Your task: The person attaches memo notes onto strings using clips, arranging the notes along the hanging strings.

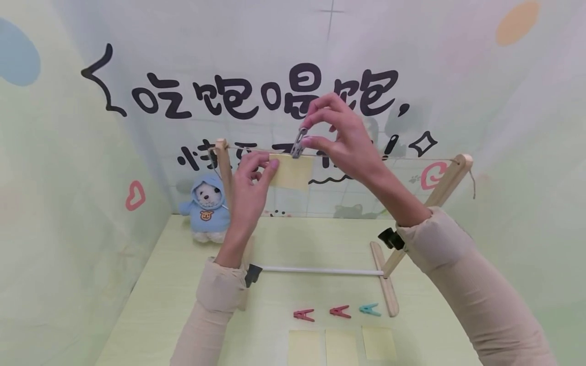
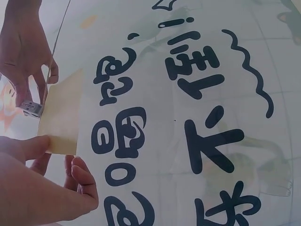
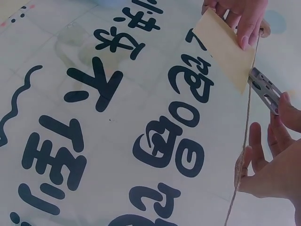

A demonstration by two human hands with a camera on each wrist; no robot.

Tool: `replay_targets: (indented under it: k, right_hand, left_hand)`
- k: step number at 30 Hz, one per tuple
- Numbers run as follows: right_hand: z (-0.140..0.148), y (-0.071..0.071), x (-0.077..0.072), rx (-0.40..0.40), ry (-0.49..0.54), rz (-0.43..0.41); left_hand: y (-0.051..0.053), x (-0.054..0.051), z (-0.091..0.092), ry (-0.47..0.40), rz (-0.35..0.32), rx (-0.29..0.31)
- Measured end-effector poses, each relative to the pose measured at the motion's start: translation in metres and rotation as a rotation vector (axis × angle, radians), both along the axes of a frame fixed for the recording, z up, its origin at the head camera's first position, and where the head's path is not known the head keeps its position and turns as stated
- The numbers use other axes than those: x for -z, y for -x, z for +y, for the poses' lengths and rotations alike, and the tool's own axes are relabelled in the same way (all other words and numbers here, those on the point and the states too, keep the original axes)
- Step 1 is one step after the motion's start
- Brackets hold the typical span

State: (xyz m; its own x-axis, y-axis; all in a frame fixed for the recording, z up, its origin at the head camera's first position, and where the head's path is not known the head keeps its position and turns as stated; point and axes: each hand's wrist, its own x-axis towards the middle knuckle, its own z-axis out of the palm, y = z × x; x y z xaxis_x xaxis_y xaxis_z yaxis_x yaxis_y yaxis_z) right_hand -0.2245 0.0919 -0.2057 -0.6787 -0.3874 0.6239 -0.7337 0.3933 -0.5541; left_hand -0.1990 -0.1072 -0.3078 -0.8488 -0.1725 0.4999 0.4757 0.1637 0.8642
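In the head view, the left hand [image 1: 252,180] pinches a sheet of yellow paper [image 1: 293,173] near its upper left corner, and the right hand [image 1: 345,134] pinches a grey clothespin [image 1: 299,143] between thumb and fingers. The paper is at the string [image 1: 412,159], which runs between 2 wooden posts [image 1: 446,185]. The clothespin's tip meets the paper's top edge, right of the left hand. A toy bear [image 1: 207,208] in blue sits at the far left of the table [image 1: 183,305]. Nearer, right of the left arm, lie 2 red clips [image 1: 340,311], 1 blue clip [image 1: 370,309] and 3 yellow sheets [image 1: 341,348].

In the left wrist view, the left thumb lies over the paper's edge; the clothespin is at the string beside it.

In the right wrist view, the clothespin's tip is at the string and the paper's edge; I cannot tell how far it grips the paper.
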Motion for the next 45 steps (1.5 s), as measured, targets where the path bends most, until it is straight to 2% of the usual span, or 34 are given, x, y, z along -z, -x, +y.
replay_targets:
  k: [5, 10, 21, 29, 33, 35, 38, 42, 45]
  right_hand:
    - [-0.003, 0.003, 0.002, 0.007, -0.005, -0.014]
    - [-0.006, 0.006, 0.004, 0.01, -0.021, -0.03]
    - [-0.015, 0.008, 0.008, -0.001, -0.085, -0.066]
    - [-0.014, 0.008, 0.007, 0.007, -0.16, -0.161]
    - [-0.01, 0.006, 0.008, -0.005, -0.179, -0.155]
    - [-0.006, 0.002, 0.01, -0.007, -0.17, -0.123]
    - [0.004, -0.012, 0.014, -0.007, -0.127, -0.032]
    - [0.022, -0.041, 0.027, -0.006, -0.054, 0.087]
    - [0.038, -0.063, 0.042, -0.008, -0.023, 0.112]
  left_hand:
    - [0.001, 0.001, 0.001, -0.007, 0.003, 0.005]
    - [0.001, 0.001, 0.0, -0.006, -0.001, -0.015]
    - [0.002, 0.003, -0.001, 0.008, -0.051, -0.002]
    - [0.002, 0.006, 0.001, 0.028, -0.099, -0.004]
    - [0.003, 0.008, 0.001, 0.032, -0.11, 0.0]
    - [0.003, 0.008, 0.0, 0.031, -0.115, 0.006]
    - [0.003, 0.01, -0.001, 0.024, -0.124, 0.016]
    - [0.003, 0.012, -0.004, 0.015, -0.135, 0.023]
    - [0.004, 0.016, -0.008, 0.02, -0.144, 0.03]
